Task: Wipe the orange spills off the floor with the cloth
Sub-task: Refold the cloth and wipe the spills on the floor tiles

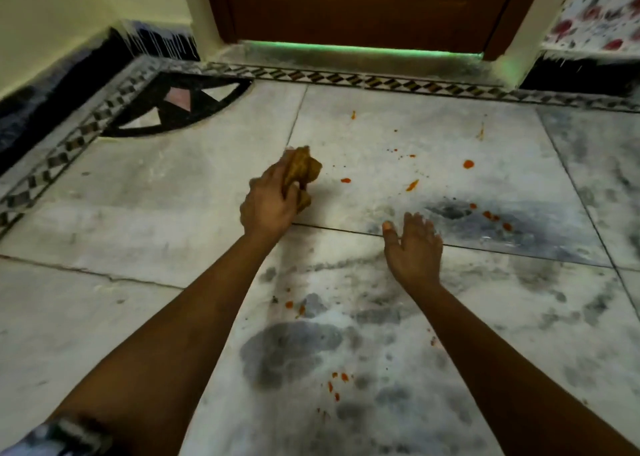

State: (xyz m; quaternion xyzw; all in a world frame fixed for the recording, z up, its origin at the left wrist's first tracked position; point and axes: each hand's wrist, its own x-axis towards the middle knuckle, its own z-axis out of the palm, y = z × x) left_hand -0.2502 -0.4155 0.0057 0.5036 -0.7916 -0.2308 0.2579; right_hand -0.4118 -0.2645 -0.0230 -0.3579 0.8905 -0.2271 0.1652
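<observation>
My left hand point(268, 202) grips a crumpled yellow-brown cloth point(303, 171) just above the marble floor point(145, 233), left of centre. My right hand point(414, 244) hovers flat over the floor with its fingers straight, holding nothing. Orange spills dot the tiles: a round drop point(468, 164) and a streak point(412, 185) ahead of the right hand, a small drop point(345, 180) right of the cloth, a row of drops point(491, 217) at the right, and further spots between my forearms point(294, 308) and nearer to me point(337, 383).
A brown door point(360, 5) stands ahead, with a green glow along its sill. A patterned tile border point(346, 78) runs along the walls. A floral cloth point(599, 12) hangs at the top right. Dark grey smudges point(294, 348) mark the marble.
</observation>
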